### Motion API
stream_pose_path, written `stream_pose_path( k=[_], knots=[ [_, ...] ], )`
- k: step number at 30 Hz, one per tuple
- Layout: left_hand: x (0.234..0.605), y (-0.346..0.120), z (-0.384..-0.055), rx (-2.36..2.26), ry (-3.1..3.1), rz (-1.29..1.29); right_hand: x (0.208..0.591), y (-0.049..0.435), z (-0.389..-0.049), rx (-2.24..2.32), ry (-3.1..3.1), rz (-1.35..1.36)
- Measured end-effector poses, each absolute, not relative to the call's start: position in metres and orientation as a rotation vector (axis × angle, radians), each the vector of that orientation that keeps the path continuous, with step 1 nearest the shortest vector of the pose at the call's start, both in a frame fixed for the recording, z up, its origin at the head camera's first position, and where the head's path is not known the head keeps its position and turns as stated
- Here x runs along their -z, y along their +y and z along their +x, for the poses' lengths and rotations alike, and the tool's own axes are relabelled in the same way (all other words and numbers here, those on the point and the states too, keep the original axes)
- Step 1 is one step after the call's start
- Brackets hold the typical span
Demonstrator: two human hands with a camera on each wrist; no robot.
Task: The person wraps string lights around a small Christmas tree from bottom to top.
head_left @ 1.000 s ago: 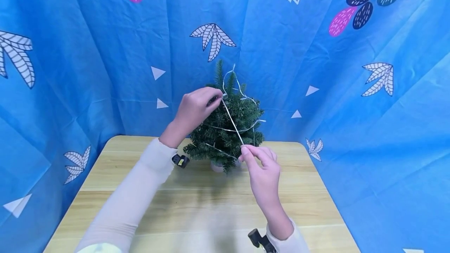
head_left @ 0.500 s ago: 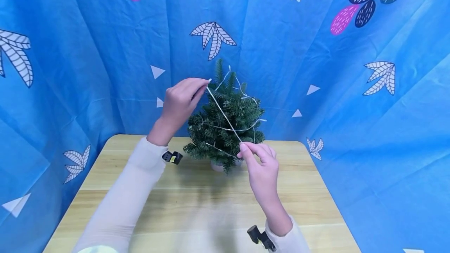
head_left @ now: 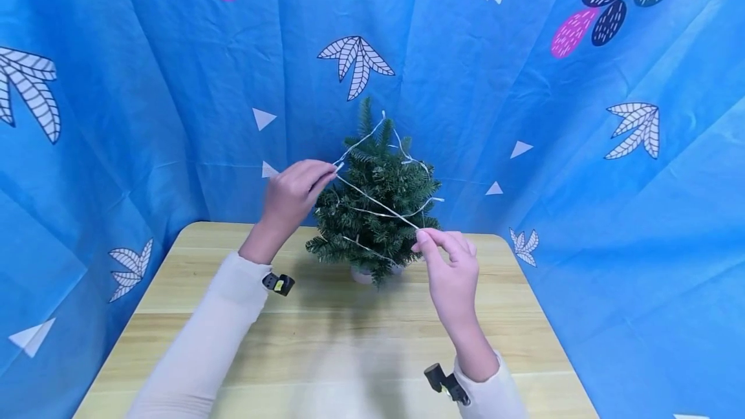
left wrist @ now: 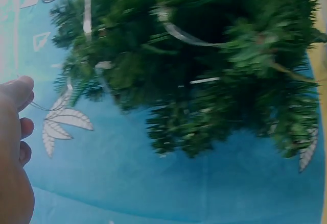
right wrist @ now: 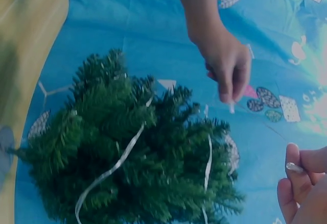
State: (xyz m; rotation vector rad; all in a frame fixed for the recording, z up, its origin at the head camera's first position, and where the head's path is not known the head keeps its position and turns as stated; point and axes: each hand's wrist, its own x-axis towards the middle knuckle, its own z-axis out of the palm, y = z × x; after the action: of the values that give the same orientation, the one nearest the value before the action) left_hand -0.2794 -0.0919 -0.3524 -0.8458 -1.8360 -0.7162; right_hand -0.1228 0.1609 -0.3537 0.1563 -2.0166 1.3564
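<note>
A small green Christmas tree (head_left: 387, 180) stands upright at the far side of the table (head_left: 349, 341). A thin, pale light string (head_left: 377, 201) winds around it and loops near its top. My left hand (head_left: 293, 194) pinches the string at the tree's upper left, thumb against fingers. To the lower right, my right hand (head_left: 453, 273) pinches another point of it, and the stretch between runs taut across the tree's front. A small clear bulb (right wrist: 294, 167) shows at my right fingertips in the right wrist view. The left wrist view is blurred.
A blue patterned curtain (head_left: 233, 83) surrounds the table at the back and sides. The tree's base (head_left: 361, 275) is partly hidden by low branches. Each wrist carries a black camera, like the left one (head_left: 279, 284).
My left hand has moved left away from the tree, rising and then dropping, with the string in its pinch. The right hand has shifted slightly right. The stretch between them now slopes less steeply.
</note>
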Motion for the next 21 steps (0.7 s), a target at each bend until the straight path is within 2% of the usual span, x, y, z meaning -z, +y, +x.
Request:
stream_pose_path(
  k=[9, 21],
  knots=[
    [0.376, -0.083, -0.277, 0.69, -1.892, -0.888, 0.345, 0.182, -0.132, -1.335, -1.982, 0.095],
    [0.374, -0.069, -0.262, 0.724, -1.883, -0.934, 0.324, 0.222, -0.193, -1.109, -2.037, 0.137]
  ],
)
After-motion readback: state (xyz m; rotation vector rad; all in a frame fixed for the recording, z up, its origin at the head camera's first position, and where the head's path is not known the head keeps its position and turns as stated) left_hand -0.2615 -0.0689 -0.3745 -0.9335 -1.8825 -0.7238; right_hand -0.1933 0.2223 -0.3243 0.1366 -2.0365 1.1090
